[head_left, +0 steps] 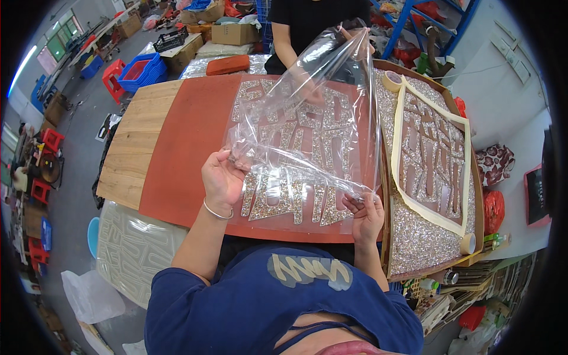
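Note:
My left hand (223,182), with a bangle at its wrist, pinches the near left corner of a clear plastic film (307,163). The near right corner is between the fingers of my right hand (365,216). Across the table a person in a black top (319,26) has one hand raised at the film's far end; their other hand shows through it. Beneath the film, glittery stone-covered cut-out shapes (269,204) lie on a reddish-brown sheet (183,154). The film hangs wrinkled over them, folded along its near edge.
On the right, a glittery panel (426,248) bears a masking-tape frame (432,219) and tape rolls (468,244). Bare wooden boards (133,142) are at the left, with a pale moulded sheet (133,254) below. A red-brown block (228,64) sits at the far edge. Blue bins (142,74) stand beyond.

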A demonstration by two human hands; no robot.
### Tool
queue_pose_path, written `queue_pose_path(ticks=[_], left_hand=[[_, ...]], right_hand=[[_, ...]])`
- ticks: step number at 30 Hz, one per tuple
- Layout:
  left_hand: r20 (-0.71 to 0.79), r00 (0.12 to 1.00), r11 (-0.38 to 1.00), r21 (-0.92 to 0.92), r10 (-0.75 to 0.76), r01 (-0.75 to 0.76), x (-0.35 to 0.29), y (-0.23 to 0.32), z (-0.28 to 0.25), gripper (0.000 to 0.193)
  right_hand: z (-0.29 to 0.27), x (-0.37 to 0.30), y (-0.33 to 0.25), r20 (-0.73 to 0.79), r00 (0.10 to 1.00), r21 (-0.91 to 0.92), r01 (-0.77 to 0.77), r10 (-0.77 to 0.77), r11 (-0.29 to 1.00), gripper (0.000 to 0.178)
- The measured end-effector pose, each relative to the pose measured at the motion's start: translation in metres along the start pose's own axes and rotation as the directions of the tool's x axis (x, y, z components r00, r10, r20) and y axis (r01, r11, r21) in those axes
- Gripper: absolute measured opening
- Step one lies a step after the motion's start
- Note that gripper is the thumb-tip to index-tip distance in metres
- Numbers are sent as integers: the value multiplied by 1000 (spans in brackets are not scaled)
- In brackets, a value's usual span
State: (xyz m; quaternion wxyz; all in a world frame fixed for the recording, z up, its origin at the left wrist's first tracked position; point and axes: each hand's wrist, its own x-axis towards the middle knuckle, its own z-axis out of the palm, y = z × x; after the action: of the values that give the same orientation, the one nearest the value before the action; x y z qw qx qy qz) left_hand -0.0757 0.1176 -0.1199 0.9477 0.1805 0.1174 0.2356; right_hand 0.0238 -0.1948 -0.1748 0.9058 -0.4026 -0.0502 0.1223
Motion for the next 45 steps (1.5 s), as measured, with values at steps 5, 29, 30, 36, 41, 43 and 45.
queue_pose_path(ticks=[5, 29, 30, 36, 41, 43, 45], left_hand=[[44, 997, 998, 28, -57, 55, 0, -8, 19, 29], [-248, 966, 663, 735, 69, 141, 41, -32, -31, 49], [-256, 963, 646, 750, 81, 145, 37, -33, -42, 50], [-424, 904, 500, 770, -63, 396, 6, -13, -67, 35], [-466, 881, 423, 785, -79, 453, -26, 11, -72, 19], [-389, 915, 572, 730, -105, 375, -40, 9, -76, 19], [-362, 928, 628, 703, -87, 333, -59, 6, -79, 18]], right_hand=[[-28, 15, 2, 73, 997, -63, 1, 4, 998, 11], [-5, 50, 33, -122, 983, -198, -159, 137, 967, 24], [-6, 53, 37, -131, 986, -287, -133, 99, 949, 22], [-35, 37, 51, -77, 997, -341, -50, 25, 939, 19], [-30, -11, 33, -123, 977, -359, -208, 175, 910, 37], [-37, -27, 28, -100, 976, -299, -216, 195, 930, 51], [-32, -41, 17, -110, 965, -121, -249, 237, 961, 58]])
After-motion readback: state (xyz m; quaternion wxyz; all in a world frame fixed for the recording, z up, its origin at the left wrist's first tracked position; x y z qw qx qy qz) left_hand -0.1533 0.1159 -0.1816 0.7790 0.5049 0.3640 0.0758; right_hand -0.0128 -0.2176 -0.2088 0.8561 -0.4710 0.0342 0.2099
